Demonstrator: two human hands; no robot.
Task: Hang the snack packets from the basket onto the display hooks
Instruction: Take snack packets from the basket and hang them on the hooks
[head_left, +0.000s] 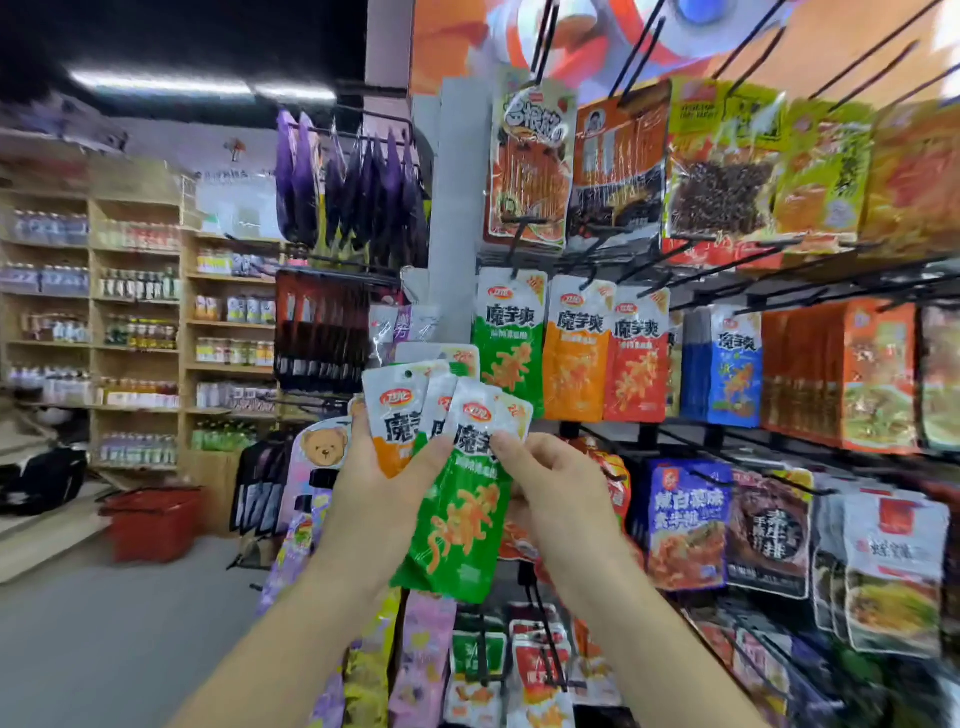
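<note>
head view: left hand, centre of frame, fingers curled behind and thumb laid across the front of a fan of snack packets, white-topped, at least one orange-bodied, held upright. right hand, just right of it, thumb and fingers pinching the green packet, the frontmost of the fan, at its upper right edge; this packet hangs lowest, tilted slightly, its bottom edge below both wrists. the two hands are close together, both gripping, the packets between them. display hooks, black wire, in rows across the right half of the frame, above and beyond the hands. hanging green packets, same print as the held one, just upper right of the fan; hanging orange packets and hanging red packets beside them to the right. red basket, on the floor at lower left, well apart from the hands; contents not visible. wooden shelves of bottles at left, blurred. purple packets hanging at upper centre.
</note>
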